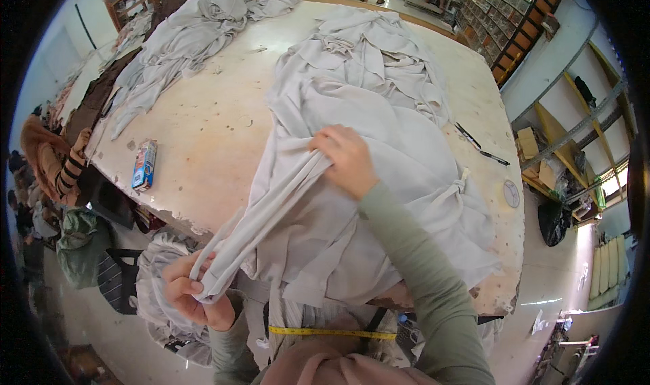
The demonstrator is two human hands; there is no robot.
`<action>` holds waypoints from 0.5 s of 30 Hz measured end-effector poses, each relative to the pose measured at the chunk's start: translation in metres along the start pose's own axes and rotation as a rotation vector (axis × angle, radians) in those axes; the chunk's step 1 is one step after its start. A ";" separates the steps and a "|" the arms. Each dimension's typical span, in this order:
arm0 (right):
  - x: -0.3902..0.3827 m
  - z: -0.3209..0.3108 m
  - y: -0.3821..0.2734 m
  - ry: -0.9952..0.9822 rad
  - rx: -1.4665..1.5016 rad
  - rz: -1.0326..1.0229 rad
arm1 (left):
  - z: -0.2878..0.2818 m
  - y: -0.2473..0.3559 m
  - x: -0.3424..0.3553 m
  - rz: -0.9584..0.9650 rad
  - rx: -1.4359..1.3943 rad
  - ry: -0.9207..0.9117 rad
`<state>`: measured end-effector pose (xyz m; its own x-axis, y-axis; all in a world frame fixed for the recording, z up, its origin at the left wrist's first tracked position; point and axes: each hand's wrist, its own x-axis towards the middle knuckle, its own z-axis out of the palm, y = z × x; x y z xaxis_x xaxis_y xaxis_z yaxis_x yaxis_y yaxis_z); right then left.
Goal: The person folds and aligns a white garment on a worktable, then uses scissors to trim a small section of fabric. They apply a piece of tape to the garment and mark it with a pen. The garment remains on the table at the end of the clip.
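A light grey cloth garment (379, 128) lies in loose folds across the table in front of me. A long folded band of it (264, 216) is stretched slantwise between my two hands. My left hand (193, 290) is closed round the band's near end, just off the table's front edge, with thumb and fingers pinching the fold. My right hand (344, 160) is closed on the band's far end over the middle of the garment; its fingertips are partly hidden and slightly blurred. A small knotted tie (460, 182) shows on the cloth's right side.
More grey cloth (203, 26) is heaped at the far left of the table (203, 124). A small blue carton (144, 165) stands left; two pens (494, 157) and a round disc (511, 193) lie right. A co-worker (54, 155) is at the left edge. A yellow tape measure (332, 332) crosses my lap.
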<state>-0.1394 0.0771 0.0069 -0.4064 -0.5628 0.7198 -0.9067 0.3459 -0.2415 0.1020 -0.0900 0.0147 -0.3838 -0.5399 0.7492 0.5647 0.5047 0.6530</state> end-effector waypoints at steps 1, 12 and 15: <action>0.000 -0.005 0.005 0.054 0.022 0.022 | -0.006 -0.001 0.001 0.015 0.053 0.022; -0.019 -0.096 0.003 0.145 0.060 0.296 | -0.024 -0.020 -0.026 -0.194 0.107 -0.176; -0.031 -0.117 -0.007 -0.013 0.549 0.515 | -0.014 -0.052 -0.007 -0.188 0.221 -0.098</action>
<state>-0.1074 0.1795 0.0625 -0.7925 -0.4407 0.4216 -0.5266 0.1458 -0.8375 0.0862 -0.1218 -0.0262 -0.5413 -0.5759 0.6126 0.3080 0.5422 0.7818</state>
